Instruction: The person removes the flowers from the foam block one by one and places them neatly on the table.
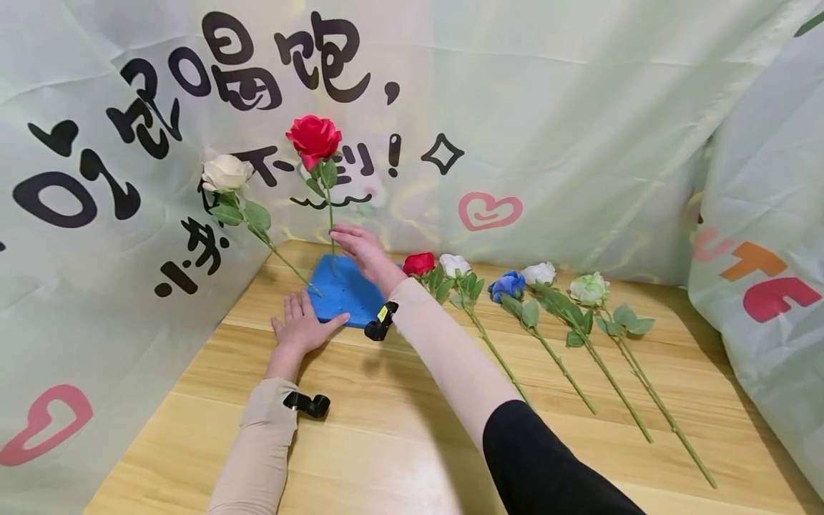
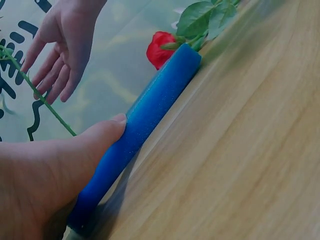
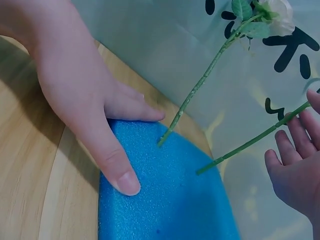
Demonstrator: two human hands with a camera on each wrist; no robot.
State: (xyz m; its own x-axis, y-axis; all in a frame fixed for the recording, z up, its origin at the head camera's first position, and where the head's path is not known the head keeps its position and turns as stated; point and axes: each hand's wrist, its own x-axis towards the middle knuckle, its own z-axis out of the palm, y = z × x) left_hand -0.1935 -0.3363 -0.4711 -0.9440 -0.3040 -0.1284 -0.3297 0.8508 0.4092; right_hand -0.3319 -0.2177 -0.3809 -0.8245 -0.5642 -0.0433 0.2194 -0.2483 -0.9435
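A blue foam block (image 1: pixel 350 286) lies on the table with two artificial roses standing in it. The red rose (image 1: pixel 314 139) rises nearly upright from the back; the cream rose (image 1: pixel 227 174) leans to the left. My left hand (image 1: pixel 304 327) rests on the block's near left side, thumb laid along its edge and fingers spread. Beside the red rose's stem (image 3: pixel 245 145) is my right hand (image 1: pixel 368 256), its fingers extended and loosely spread right at the stem. In the right wrist view both stems end in the foam's top.
On the right lie more roses in a row: a red rose (image 1: pixel 419 264), a white rose (image 1: pixel 454 265), a blue rose (image 1: pixel 507 286), another white rose (image 1: pixel 539 273) and a greenish-white rose (image 1: pixel 589 288). Printed cloth (image 1: pixel 566 143) hangs behind the wooden table (image 1: pixel 373 443).
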